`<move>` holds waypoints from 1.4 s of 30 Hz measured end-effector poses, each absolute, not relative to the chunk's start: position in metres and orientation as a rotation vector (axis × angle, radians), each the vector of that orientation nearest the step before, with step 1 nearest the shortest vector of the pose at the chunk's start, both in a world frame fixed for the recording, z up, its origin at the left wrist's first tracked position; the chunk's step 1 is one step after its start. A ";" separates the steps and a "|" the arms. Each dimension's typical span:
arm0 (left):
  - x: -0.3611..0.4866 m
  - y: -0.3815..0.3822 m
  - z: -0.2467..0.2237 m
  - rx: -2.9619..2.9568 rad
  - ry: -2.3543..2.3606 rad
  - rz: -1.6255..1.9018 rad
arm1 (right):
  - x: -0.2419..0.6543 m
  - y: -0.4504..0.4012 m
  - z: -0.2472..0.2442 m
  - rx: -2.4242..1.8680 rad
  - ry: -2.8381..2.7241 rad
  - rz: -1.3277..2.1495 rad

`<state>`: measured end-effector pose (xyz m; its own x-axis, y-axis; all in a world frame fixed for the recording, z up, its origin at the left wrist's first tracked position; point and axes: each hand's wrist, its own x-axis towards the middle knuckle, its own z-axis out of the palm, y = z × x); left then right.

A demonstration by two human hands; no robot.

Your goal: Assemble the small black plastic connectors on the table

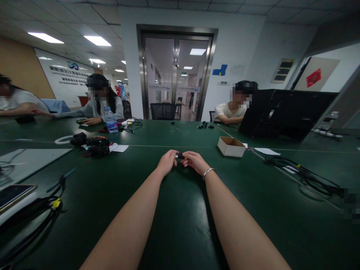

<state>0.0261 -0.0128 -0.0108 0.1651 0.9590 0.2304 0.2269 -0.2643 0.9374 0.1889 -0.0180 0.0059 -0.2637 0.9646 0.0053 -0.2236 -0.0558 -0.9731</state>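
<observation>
Over the dark green table [180, 210], both my arms reach forward and my hands meet near the middle of the view. A small black object with a silvery end [179, 156] spans the gap between them; its kind is too small to tell. My left hand [168, 162] pinches the silvery end. On the black end, the thumb and fingers of my right hand [196, 162] are closed. A silver bracelet [208, 173] circles my right wrist. To the right of my hands stands a small open cardboard box [231, 147].
Left are a water bottle [111, 120], a bundle of black gear [97, 145], a phone [15, 195] and black cables [53, 210]. Right are a large black monitor [287, 112] and coiled cables [306, 176]. Small black pieces [206, 125] lie beyond. Several people sit across the table.
</observation>
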 end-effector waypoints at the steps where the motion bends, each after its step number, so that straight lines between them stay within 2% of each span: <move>1: 0.027 -0.013 -0.010 1.647 1.154 1.153 | 0.189 -0.018 0.006 -0.917 -1.207 1.519; 30: 0.028 -0.014 -0.008 1.600 1.149 1.162 | 0.188 -0.019 0.006 -0.917 -1.216 1.497; 35: 0.027 -0.015 -0.007 1.662 1.194 1.252 | 0.189 -0.018 0.005 -0.910 -1.198 1.497; 42: 0.028 -0.015 -0.006 1.629 1.088 1.180 | 0.189 -0.018 0.005 -0.901 -1.204 1.513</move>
